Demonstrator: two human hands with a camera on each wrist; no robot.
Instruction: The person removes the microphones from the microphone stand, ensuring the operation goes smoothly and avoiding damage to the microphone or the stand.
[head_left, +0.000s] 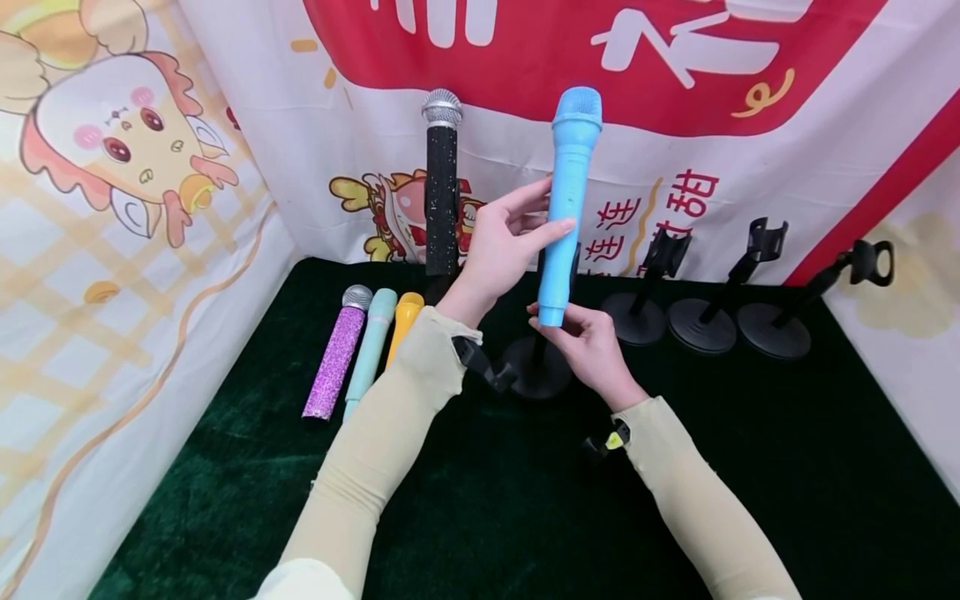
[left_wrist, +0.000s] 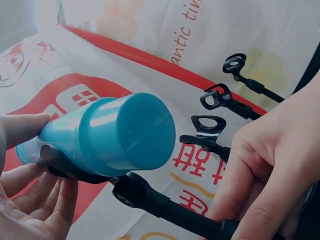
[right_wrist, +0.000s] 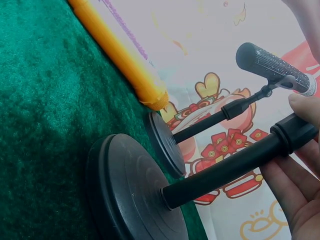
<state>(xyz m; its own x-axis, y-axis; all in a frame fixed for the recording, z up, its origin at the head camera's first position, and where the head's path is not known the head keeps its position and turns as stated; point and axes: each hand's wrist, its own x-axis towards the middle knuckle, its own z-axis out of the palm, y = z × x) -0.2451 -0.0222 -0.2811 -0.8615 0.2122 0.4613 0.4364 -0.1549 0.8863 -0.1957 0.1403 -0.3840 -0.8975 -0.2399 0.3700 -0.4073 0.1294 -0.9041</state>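
Observation:
My left hand (head_left: pixel 497 250) holds a blue microphone (head_left: pixel 570 187) by its body, head up and slightly tilted. In the left wrist view, the microphone lies in the black clip (left_wrist: pixel 70 169) of a desk stand, with the thumb on one side and the fingers near the clip. My right hand (head_left: pixel 597 348) grips the upper pole (right_wrist: pixel 225 172) of that stand, just below the microphone's lower end. The stand's round base (right_wrist: pixel 132 187) rests on the green cloth. Behind the microphone, the head view hides much of the clip and pole.
A black glittery microphone (head_left: pixel 442 196) stands in another stand to the left. Purple (head_left: pixel 335 362), mint (head_left: pixel 371 354) and yellow (head_left: pixel 407 317) microphones lie on the green cloth (head_left: pixel 510 517). Three bare stands (head_left: pixel 702 323) are at the right, before a printed backdrop (head_left: pixel 517 142).

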